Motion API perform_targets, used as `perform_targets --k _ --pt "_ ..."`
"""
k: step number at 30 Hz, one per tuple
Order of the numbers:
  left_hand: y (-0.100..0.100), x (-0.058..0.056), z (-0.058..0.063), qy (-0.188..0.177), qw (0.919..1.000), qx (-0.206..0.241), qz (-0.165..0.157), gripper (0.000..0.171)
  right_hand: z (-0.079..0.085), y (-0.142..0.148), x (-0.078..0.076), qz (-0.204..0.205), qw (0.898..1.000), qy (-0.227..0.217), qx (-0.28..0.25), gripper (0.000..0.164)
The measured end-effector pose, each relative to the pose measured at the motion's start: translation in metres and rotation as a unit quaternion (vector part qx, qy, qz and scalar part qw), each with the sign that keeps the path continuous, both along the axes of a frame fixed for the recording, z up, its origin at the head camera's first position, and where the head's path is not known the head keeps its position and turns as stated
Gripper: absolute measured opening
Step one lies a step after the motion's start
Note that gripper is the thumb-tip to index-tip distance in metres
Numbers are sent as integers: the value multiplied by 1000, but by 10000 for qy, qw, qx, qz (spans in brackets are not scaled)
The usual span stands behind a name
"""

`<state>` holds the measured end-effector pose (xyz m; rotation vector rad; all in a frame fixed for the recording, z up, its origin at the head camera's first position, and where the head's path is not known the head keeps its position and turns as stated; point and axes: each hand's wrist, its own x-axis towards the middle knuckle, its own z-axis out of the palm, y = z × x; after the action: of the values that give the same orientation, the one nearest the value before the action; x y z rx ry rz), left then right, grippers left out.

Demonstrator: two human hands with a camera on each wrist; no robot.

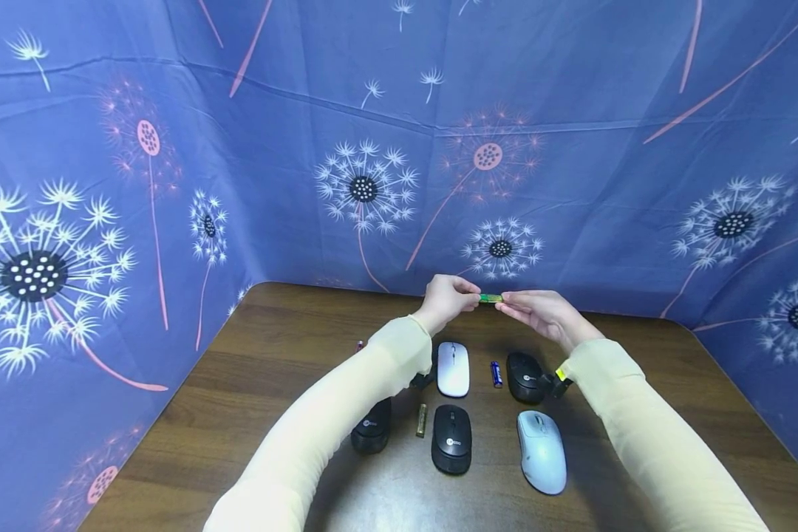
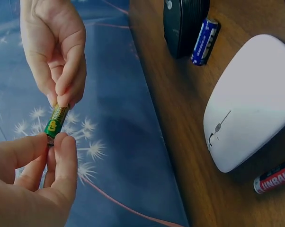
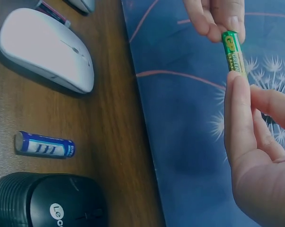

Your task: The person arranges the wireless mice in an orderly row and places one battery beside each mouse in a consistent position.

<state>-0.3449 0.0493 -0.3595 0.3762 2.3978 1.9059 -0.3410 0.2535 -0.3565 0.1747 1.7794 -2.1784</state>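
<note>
Between both hands, above the far edge of the table, a green and gold GP battery (image 1: 490, 298) is held up lengthwise. My left hand (image 1: 447, 299) pinches its green end between thumb and fingertips. At the gold end, the fingertips of my right hand (image 1: 541, 310) pinch it too. The left wrist view shows the metal tip of the battery (image 2: 56, 119) beside the left fingertips. Nearest below on the table are a white mouse (image 1: 453, 369), a blue battery (image 1: 496, 374) and a black mouse (image 1: 524, 377).
Closer in lie a gold battery (image 1: 422, 420), a black mouse (image 1: 451, 439) and a pale blue mouse (image 1: 541, 451). Another black mouse (image 1: 371, 426) is partly covered by the left sleeve. A red and black battery (image 2: 275, 177) lies near the white mouse. A patterned blue cloth (image 1: 399, 148) hangs behind.
</note>
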Motion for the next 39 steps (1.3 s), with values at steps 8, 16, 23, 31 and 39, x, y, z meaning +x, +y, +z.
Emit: perform_targets --k 8,16,23,31,39 --pt "-7 16 -2 957 9912 -838 -373 8 4 -2 17 134 9998 22 132 9" --pt "-4 32 -1 1688 9754 -1325 -496 5 2 -1 26 365 9989 110 262 7" --pt "-5 45 -4 2150 9609 -1589 -715 5 -2 2 33 721 9962 311 381 16" --pt "-5 61 -12 2558 9439 -1869 -927 5 -6 4 46 1156 9889 456 814 13" --pt "-3 77 -16 2932 9241 -2154 -1171 5 -11 4 59 1360 9807 524 1303 20"
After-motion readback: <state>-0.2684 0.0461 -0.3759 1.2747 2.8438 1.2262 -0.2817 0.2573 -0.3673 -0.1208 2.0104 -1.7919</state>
